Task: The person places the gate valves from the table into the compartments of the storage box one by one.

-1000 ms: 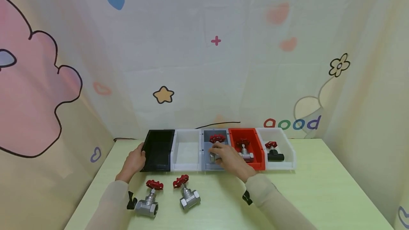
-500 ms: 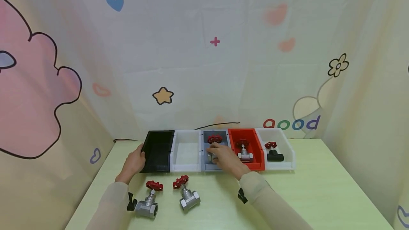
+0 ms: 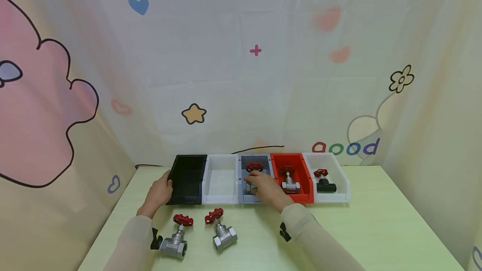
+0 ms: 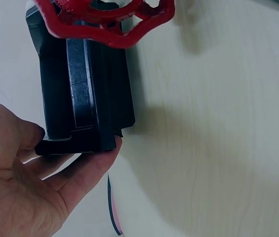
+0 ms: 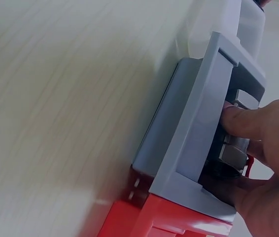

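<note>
In the head view, my right hand (image 3: 268, 188) reaches into the grey bin (image 3: 251, 199) and grips a valve with a red handwheel (image 3: 254, 167). The right wrist view has the thumb pressed on its metal body (image 5: 235, 154), the fingers curled round the far side, partly hidden. My left hand (image 3: 158, 192) holds the outer side of the black bin (image 3: 186, 198). The left wrist view shows thumb and fingers pinching that bin's end wall (image 4: 75, 146). Two metal valves lie in front of the bins, a left one (image 3: 174, 246) and a right one (image 3: 224, 236), both with red handwheels.
Between the black and grey bins stands a white bin (image 3: 220, 199). A red bin (image 3: 306, 198) holds a silver valve (image 3: 290, 186). At the right end, another white bin (image 3: 343, 183) holds a black-bodied valve (image 3: 326, 186). A printed curtain (image 3: 226, 74) hangs behind the table (image 3: 357, 229).
My right hand and the valve in it have shifted slightly left inside the grey bin. The left hand stays on the black bin.
</note>
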`<state>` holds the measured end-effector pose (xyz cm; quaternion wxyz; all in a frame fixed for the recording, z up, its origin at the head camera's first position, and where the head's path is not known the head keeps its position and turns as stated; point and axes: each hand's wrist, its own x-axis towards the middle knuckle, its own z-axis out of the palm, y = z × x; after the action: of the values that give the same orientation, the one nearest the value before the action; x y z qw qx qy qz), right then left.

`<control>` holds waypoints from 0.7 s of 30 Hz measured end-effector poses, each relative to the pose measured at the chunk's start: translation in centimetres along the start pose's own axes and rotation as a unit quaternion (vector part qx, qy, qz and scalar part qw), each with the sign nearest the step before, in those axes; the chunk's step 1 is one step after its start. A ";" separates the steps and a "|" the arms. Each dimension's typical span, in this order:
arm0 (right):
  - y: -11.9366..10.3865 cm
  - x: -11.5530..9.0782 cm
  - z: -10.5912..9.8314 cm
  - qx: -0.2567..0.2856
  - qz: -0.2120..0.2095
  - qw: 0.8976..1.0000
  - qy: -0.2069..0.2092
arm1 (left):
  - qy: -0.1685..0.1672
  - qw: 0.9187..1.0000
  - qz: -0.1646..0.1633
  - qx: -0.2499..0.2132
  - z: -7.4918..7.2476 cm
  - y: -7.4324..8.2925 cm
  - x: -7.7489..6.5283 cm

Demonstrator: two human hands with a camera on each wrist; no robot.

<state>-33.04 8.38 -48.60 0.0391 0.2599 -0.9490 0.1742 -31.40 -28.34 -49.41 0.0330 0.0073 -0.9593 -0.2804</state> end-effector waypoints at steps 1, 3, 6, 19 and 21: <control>0.0 0.1 0.0 0.000 0.000 1.000 -0.001 | 0.002 1.000 0.003 0.002 0.0 0.0 0.0; 0.0 0.2 0.1 -0.002 0.002 1.000 -0.005 | 0.002 1.000 0.004 0.003 0.0 0.0 0.1; 0.0 0.4 0.1 0.001 0.011 1.000 -0.014 | 0.001 1.000 0.003 0.005 0.0 -0.1 0.1; -0.4 0.9 0.2 0.011 0.033 0.999 -0.034 | -0.001 1.000 0.005 0.005 0.0 -0.1 0.1; -0.4 0.9 0.3 0.009 0.028 0.999 -0.032 | -0.003 1.000 0.004 0.003 0.0 -0.1 0.0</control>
<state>-33.66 7.54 -48.60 0.0018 0.2390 -0.9550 0.1756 -31.42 -28.39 -49.50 0.0316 0.0026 -0.9603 -0.2771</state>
